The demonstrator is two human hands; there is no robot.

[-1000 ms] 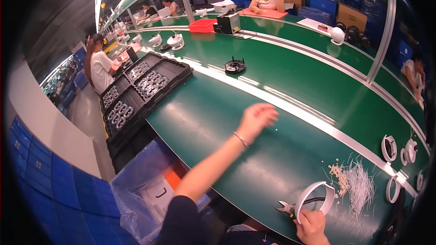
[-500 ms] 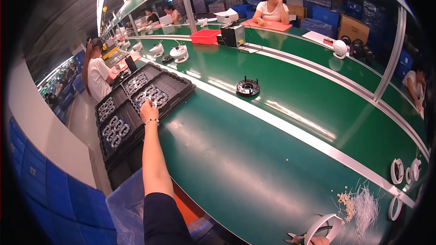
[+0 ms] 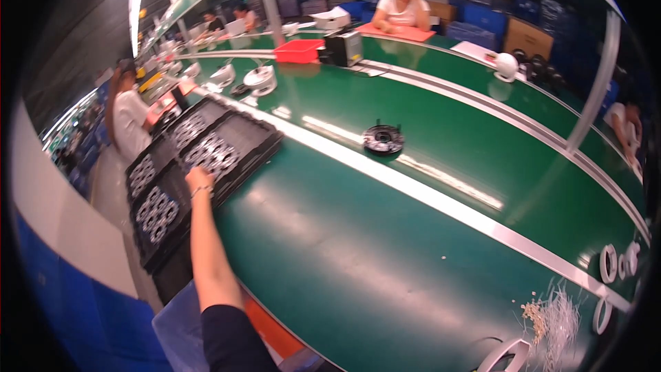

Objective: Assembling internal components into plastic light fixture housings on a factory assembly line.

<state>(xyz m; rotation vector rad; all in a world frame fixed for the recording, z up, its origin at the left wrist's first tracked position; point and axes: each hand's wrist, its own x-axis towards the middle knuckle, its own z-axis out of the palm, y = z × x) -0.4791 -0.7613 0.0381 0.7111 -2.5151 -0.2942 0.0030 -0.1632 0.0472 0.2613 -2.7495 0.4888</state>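
Note:
My left hand (image 3: 200,179) reaches out over a black plastic tray (image 3: 258,139), at the near edge of a block of small circuit boards (image 3: 212,154). Its fingers are bent together; what they hold, if anything, is hidden. More groups of boards (image 3: 157,213) lie in the other compartments. At the bottom right, a curved white plastic ring (image 3: 490,357) stands on the green bench, cut off by the picture's lower edge. My right hand does not show.
White strips (image 3: 559,324) and small beige bits (image 3: 533,318) lie heaped at the right. A round black part (image 3: 383,139) sits on the green conveyor (image 3: 454,131). White housings (image 3: 260,80) and a red bin (image 3: 297,51) stand farther off. Co-workers sit across and at the left.
The view has shifted, and my left hand has drawn slightly back toward the tray's middle divider. My right hand, at the white ring before, has left the picture.

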